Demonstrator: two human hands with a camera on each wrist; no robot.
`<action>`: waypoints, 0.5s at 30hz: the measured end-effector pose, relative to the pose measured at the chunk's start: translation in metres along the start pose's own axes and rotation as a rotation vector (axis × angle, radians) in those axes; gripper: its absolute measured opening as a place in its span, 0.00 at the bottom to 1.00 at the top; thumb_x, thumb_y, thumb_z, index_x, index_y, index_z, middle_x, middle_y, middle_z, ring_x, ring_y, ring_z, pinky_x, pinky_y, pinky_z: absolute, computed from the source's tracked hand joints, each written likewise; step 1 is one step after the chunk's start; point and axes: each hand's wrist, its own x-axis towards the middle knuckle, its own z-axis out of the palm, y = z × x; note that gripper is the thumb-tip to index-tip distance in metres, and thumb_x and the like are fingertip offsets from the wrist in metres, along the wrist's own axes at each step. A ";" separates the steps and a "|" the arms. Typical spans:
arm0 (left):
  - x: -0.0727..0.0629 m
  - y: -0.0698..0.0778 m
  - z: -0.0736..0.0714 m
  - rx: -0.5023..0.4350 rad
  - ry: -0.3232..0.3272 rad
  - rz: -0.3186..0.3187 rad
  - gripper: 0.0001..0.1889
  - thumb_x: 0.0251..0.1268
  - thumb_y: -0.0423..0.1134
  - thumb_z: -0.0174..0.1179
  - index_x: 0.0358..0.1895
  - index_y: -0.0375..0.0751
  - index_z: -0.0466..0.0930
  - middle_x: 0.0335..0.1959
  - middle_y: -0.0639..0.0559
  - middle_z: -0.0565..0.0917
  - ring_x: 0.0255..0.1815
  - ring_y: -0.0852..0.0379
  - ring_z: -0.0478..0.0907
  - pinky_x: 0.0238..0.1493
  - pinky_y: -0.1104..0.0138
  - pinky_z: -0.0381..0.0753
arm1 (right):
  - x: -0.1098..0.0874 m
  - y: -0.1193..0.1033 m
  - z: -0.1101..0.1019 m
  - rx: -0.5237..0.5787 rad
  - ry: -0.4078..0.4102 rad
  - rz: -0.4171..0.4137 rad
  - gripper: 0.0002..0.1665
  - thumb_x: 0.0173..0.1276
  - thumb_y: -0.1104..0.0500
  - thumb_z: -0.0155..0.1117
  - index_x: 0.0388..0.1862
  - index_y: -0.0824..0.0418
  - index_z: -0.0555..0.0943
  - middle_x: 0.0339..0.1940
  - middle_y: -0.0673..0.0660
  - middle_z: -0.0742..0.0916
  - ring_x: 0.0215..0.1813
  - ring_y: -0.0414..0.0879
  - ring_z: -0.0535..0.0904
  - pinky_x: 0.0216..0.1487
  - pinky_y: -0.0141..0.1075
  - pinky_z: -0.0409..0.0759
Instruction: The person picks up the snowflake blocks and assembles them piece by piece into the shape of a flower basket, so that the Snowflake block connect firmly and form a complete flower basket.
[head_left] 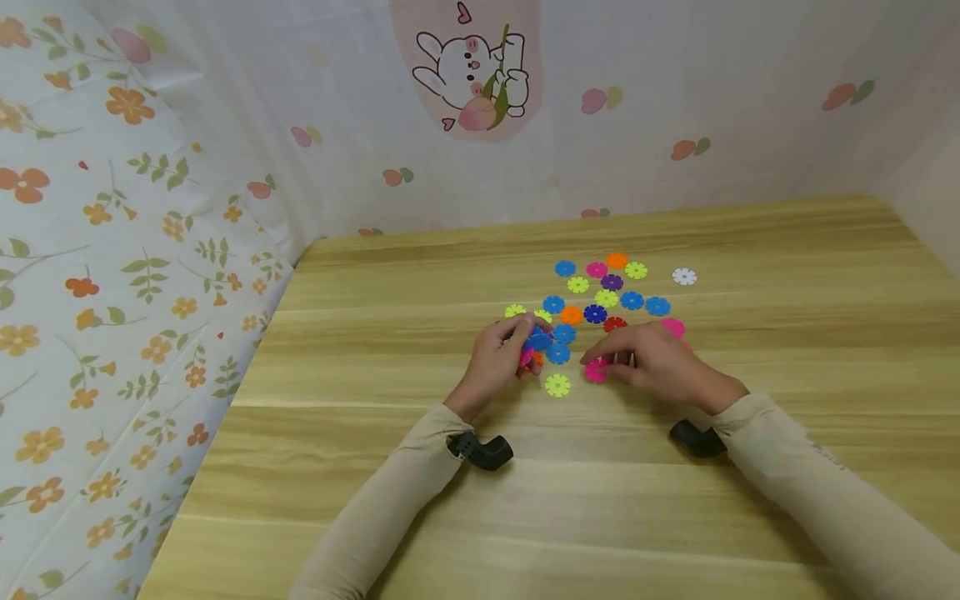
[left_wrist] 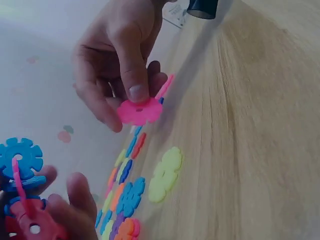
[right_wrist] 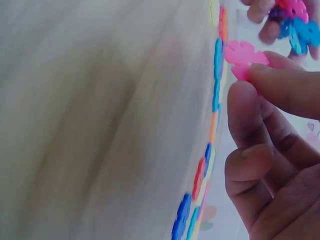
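Note:
My left hand (head_left: 491,360) grips a cluster of interlocked snowflake discs (head_left: 537,342), blue, pink and red, up off the table. In the left wrist view a blue disc (left_wrist: 20,157) stands out at the top of that cluster. To its right, my right hand (head_left: 663,362) pinches a single pink snowflake disc (head_left: 596,371) between thumb and fingertips. This slotted disc (right_wrist: 242,54) is held apart from the cluster, its notched edge pointing toward the left hand. A yellow-green disc (head_left: 557,386) lies on the table below and between the hands.
Many loose snowflake discs lie flat on the wooden table (head_left: 375,333) beyond the hands, among them a purple disc (head_left: 612,282), an orange disc (head_left: 617,261) and a white disc (head_left: 684,276) off to the right. A patterned curtain (head_left: 345,108) hangs behind the table.

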 end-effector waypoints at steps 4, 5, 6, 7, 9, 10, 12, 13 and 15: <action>-0.001 0.001 0.001 -0.069 -0.080 -0.111 0.32 0.84 0.54 0.34 0.53 0.28 0.79 0.31 0.35 0.82 0.24 0.59 0.81 0.34 0.67 0.86 | 0.002 -0.007 0.006 0.019 0.064 -0.006 0.18 0.61 0.74 0.69 0.47 0.57 0.89 0.42 0.50 0.91 0.30 0.33 0.74 0.31 0.27 0.77; -0.001 0.001 0.002 -0.087 -0.099 -0.132 0.33 0.84 0.55 0.32 0.54 0.27 0.78 0.32 0.36 0.83 0.24 0.60 0.82 0.38 0.66 0.88 | 0.003 -0.009 0.006 0.022 0.086 -0.013 0.18 0.61 0.73 0.69 0.47 0.57 0.88 0.42 0.50 0.91 0.30 0.33 0.73 0.31 0.27 0.77; -0.001 0.001 0.002 -0.092 -0.113 -0.140 0.33 0.84 0.54 0.31 0.56 0.27 0.77 0.34 0.36 0.83 0.25 0.60 0.82 0.42 0.65 0.88 | 0.003 -0.012 0.007 0.026 0.111 -0.023 0.18 0.61 0.73 0.69 0.47 0.57 0.88 0.41 0.50 0.91 0.30 0.33 0.73 0.31 0.28 0.77; -0.001 0.002 0.002 -0.101 -0.129 -0.137 0.33 0.84 0.53 0.30 0.57 0.26 0.76 0.35 0.36 0.83 0.25 0.61 0.82 0.46 0.66 0.87 | 0.004 -0.014 0.007 0.026 0.137 -0.038 0.18 0.61 0.73 0.70 0.46 0.57 0.88 0.39 0.50 0.91 0.29 0.33 0.73 0.30 0.28 0.77; -0.001 0.002 0.002 -0.161 -0.153 -0.150 0.32 0.85 0.52 0.30 0.58 0.25 0.75 0.38 0.40 0.82 0.29 0.60 0.82 0.51 0.66 0.86 | 0.007 -0.020 0.008 0.026 0.180 -0.072 0.16 0.60 0.72 0.71 0.45 0.57 0.88 0.36 0.51 0.90 0.28 0.33 0.74 0.29 0.28 0.78; -0.001 0.002 0.002 -0.201 -0.158 -0.156 0.30 0.85 0.50 0.32 0.59 0.26 0.74 0.40 0.42 0.81 0.33 0.60 0.81 0.52 0.65 0.86 | 0.008 -0.022 0.009 0.021 0.201 -0.087 0.16 0.60 0.72 0.71 0.45 0.57 0.88 0.34 0.50 0.90 0.28 0.33 0.74 0.28 0.28 0.78; -0.001 0.004 0.003 -0.256 -0.164 -0.159 0.26 0.84 0.45 0.35 0.62 0.25 0.72 0.45 0.46 0.78 0.41 0.59 0.78 0.57 0.67 0.81 | 0.010 -0.025 0.010 0.023 0.237 -0.098 0.16 0.60 0.72 0.71 0.44 0.57 0.88 0.31 0.50 0.89 0.28 0.33 0.75 0.27 0.28 0.77; -0.001 0.004 0.003 -0.291 -0.168 -0.164 0.23 0.83 0.42 0.36 0.62 0.25 0.70 0.47 0.48 0.76 0.44 0.59 0.75 0.57 0.68 0.79 | 0.012 -0.027 0.011 0.023 0.252 -0.094 0.16 0.60 0.72 0.71 0.44 0.58 0.88 0.30 0.50 0.88 0.27 0.34 0.75 0.27 0.28 0.77; -0.001 0.006 0.004 -0.326 -0.174 -0.169 0.21 0.80 0.36 0.39 0.66 0.27 0.67 0.51 0.50 0.73 0.49 0.59 0.72 0.58 0.70 0.78 | 0.013 -0.029 0.011 0.019 0.277 -0.077 0.17 0.60 0.73 0.70 0.45 0.58 0.88 0.29 0.49 0.87 0.27 0.34 0.74 0.27 0.28 0.77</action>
